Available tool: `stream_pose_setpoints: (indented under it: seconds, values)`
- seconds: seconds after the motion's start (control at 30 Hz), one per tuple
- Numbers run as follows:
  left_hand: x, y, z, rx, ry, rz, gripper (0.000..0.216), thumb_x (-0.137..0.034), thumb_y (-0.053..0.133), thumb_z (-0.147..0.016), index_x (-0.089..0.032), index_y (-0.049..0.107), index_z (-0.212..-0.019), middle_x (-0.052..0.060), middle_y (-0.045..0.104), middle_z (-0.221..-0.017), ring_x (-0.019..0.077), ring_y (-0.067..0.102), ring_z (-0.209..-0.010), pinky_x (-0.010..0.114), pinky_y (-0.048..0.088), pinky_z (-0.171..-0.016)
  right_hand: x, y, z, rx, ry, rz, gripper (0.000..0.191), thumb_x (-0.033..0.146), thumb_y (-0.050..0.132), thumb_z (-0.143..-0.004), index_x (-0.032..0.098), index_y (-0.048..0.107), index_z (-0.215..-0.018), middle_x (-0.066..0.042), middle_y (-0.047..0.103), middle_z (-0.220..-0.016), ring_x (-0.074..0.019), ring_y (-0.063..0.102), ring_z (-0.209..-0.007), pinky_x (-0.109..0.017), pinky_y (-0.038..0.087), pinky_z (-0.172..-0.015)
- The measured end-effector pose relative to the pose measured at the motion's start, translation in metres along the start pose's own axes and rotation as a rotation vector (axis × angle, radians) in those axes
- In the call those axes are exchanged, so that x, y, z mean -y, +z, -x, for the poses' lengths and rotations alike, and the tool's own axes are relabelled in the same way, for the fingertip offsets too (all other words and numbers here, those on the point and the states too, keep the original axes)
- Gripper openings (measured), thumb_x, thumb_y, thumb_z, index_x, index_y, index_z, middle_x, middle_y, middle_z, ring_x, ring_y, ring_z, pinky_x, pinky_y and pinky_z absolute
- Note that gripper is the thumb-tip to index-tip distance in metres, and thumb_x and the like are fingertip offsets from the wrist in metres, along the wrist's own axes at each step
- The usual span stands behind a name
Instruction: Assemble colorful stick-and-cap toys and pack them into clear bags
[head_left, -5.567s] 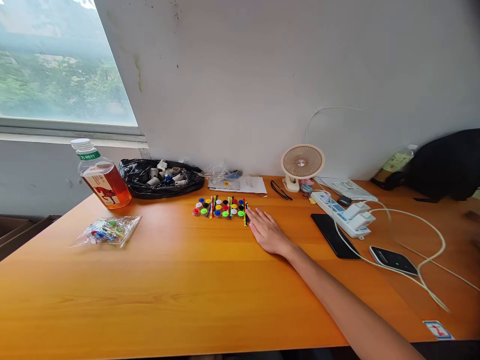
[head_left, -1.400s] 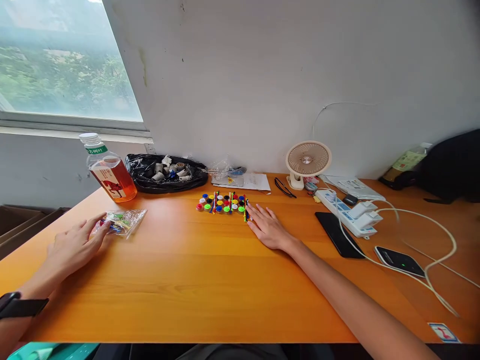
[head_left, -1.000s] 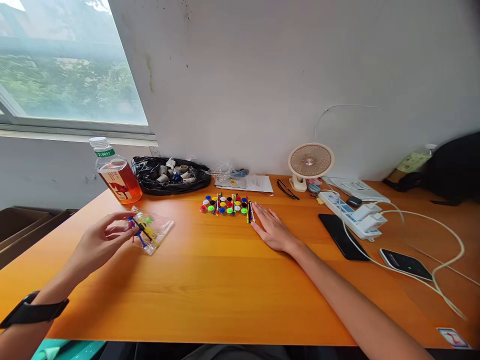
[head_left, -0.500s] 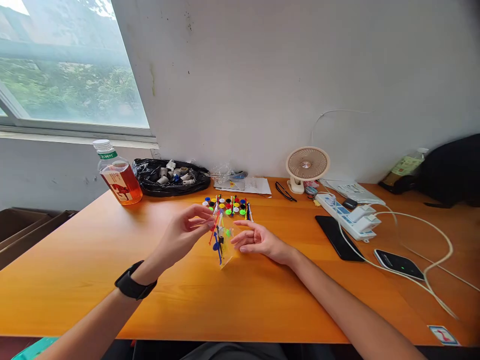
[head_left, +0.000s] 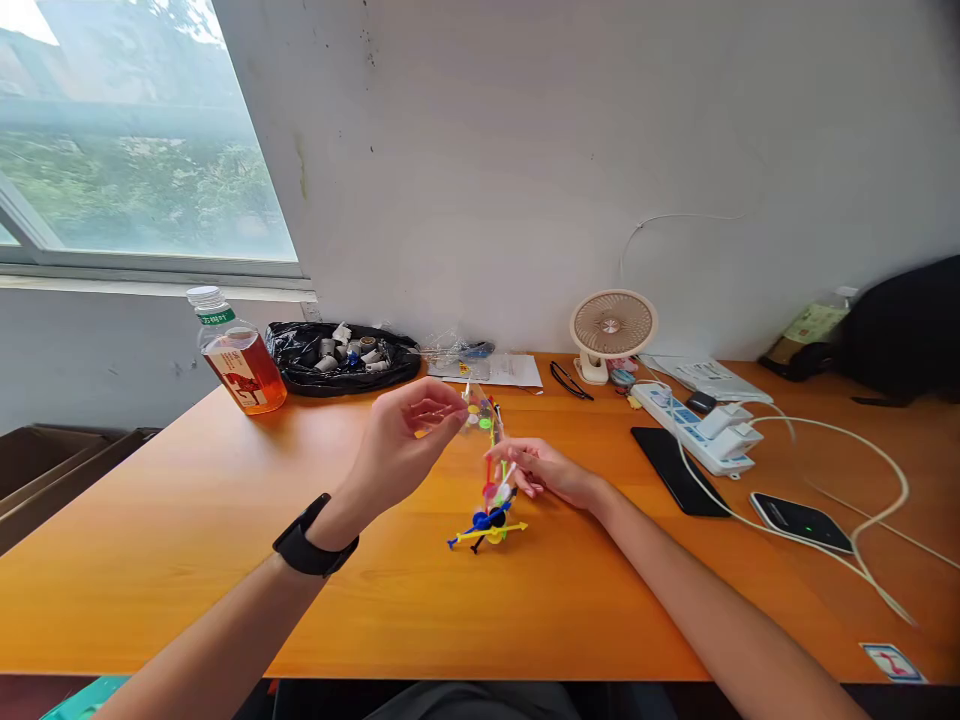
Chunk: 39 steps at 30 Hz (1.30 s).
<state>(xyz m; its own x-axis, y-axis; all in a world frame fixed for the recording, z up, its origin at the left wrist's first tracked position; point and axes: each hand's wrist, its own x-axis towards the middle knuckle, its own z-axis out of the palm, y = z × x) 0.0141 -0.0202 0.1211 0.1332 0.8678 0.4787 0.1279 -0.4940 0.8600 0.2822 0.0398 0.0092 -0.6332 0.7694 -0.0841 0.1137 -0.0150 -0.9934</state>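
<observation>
My left hand [head_left: 405, 445], with a black watch on the wrist, holds a small clear plastic bag [head_left: 480, 420] upside down above the orange table [head_left: 225, 540]. Coloured sticks and small caps [head_left: 489, 518] spill out of the bag into a little heap on the table. My right hand [head_left: 541, 468] rests beside the heap, fingers curled at the bag's lower end and the falling pieces. A row of coloured caps lies behind the bag, mostly hidden by my left hand.
A bottle of amber drink [head_left: 234, 352] and a black bag of small parts [head_left: 341, 355] stand at the back left. A small fan [head_left: 611, 330], glasses, a power strip [head_left: 697, 425], two phones [head_left: 671, 468] and white cables lie to the right.
My left hand picked the bag up from the left of the table, carried it to the middle and tipped it. Coloured pieces now fall onto the table by my right hand.
</observation>
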Motion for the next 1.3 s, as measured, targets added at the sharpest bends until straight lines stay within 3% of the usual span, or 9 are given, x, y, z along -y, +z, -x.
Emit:
stream_pose_setpoints:
  seconds: [0.2,0.4,0.5,0.6,0.77,0.87,1.0,1.2,1.3]
  values:
    - [0.019,-0.007,-0.074,-0.336,0.21,-0.122,0.016,-0.022,0.066,-0.088,-0.018,0.081,-0.094,0.007,0.075,-0.098,0.0177,0.071,-0.086,0.029,0.059,-0.077,-0.001,-0.001,-0.002,-0.076,0.02,-0.003,0.068,0.078,0.058,-0.093,0.016,0.073,-0.117,-0.004,0.069,-0.09,-0.0042,0.038,-0.046,-0.021,0.023,-0.041]
    - [0.094,-0.023,-0.157,-0.383,-0.068,-0.262,0.05,-0.037,0.066,-0.087,-0.014,0.07,-0.131,0.016,0.07,-0.138,0.0284,0.068,-0.117,0.04,0.054,-0.102,-0.009,0.003,-0.005,-0.094,0.019,0.123,0.064,0.077,0.058,-0.094,0.017,0.073,-0.113,-0.003,0.069,-0.092,-0.0055,0.043,-0.048,-0.021,0.029,-0.043]
    - [0.125,-0.029,-0.173,-0.185,-0.237,-0.526,0.063,-0.043,0.066,-0.088,-0.013,0.062,-0.142,0.02,0.065,-0.145,0.0339,0.065,-0.128,0.043,0.05,-0.108,0.0,0.01,0.001,-0.211,-0.111,0.404,0.058,0.071,0.065,-0.092,0.019,0.073,-0.114,-0.004,0.069,-0.092,-0.0109,0.053,-0.058,-0.025,0.042,-0.053]
    - [0.141,-0.03,-0.168,-0.122,-0.28,-0.637,0.064,-0.036,0.075,-0.077,-0.011,0.066,-0.135,0.024,0.068,-0.138,0.0438,0.058,-0.136,0.053,0.041,-0.116,0.018,0.024,0.011,-0.284,-0.37,0.786,0.055,0.062,0.075,-0.09,0.02,0.071,-0.125,-0.01,0.072,-0.11,-0.025,0.067,-0.098,-0.038,0.053,-0.089]
    - [0.138,-0.014,-0.138,-0.068,-0.019,-0.745,0.053,-0.035,0.066,-0.086,-0.013,0.065,-0.134,0.02,0.069,-0.132,0.0372,0.061,-0.13,0.051,0.041,-0.118,0.028,0.059,0.019,0.005,-0.53,0.955,0.077,0.062,0.082,-0.083,0.026,0.061,-0.148,-0.013,0.061,-0.151,-0.0326,0.055,-0.136,-0.047,0.039,-0.118]
    - [0.124,0.002,-0.125,0.075,0.162,-0.695,0.043,-0.035,0.062,-0.091,-0.015,0.068,-0.129,0.015,0.073,-0.125,0.0323,0.067,-0.121,0.046,0.048,-0.111,0.02,0.069,0.016,0.114,-0.509,0.986,0.056,0.052,0.077,-0.091,0.027,0.067,-0.14,-0.011,0.065,-0.146,-0.0305,0.055,-0.137,-0.045,0.04,-0.117]
    - [0.108,0.023,-0.12,0.441,0.292,-0.617,0.036,-0.031,0.063,-0.092,-0.02,0.073,-0.125,0.011,0.075,-0.128,0.0287,0.068,-0.121,0.04,0.05,-0.109,0.02,0.06,0.014,0.073,-0.468,0.992,0.023,0.033,0.071,-0.096,0.023,0.073,-0.115,-0.011,0.071,-0.126,-0.0266,0.062,-0.12,-0.041,0.046,-0.108]
    - [0.109,0.053,-0.127,0.645,0.208,-0.63,0.036,-0.033,0.061,-0.094,-0.019,0.077,-0.123,0.01,0.078,-0.125,0.0266,0.072,-0.116,0.033,0.054,-0.102,0.033,0.019,0.023,-0.015,-0.278,1.051,0.012,0.012,0.069,-0.082,0.021,0.067,-0.09,-0.005,0.068,-0.099,-0.0215,0.063,-0.093,-0.031,0.049,-0.084]
    - [0.113,0.064,-0.131,0.745,0.112,-0.639,0.04,-0.037,0.062,-0.093,-0.021,0.076,-0.127,0.009,0.077,-0.129,0.0265,0.072,-0.117,0.032,0.055,-0.1,0.033,-0.011,0.029,-0.14,-0.1,1.1,0.002,0.022,0.068,-0.089,0.021,0.069,-0.087,-0.006,0.068,-0.096,-0.0227,0.063,-0.092,-0.031,0.048,-0.079]
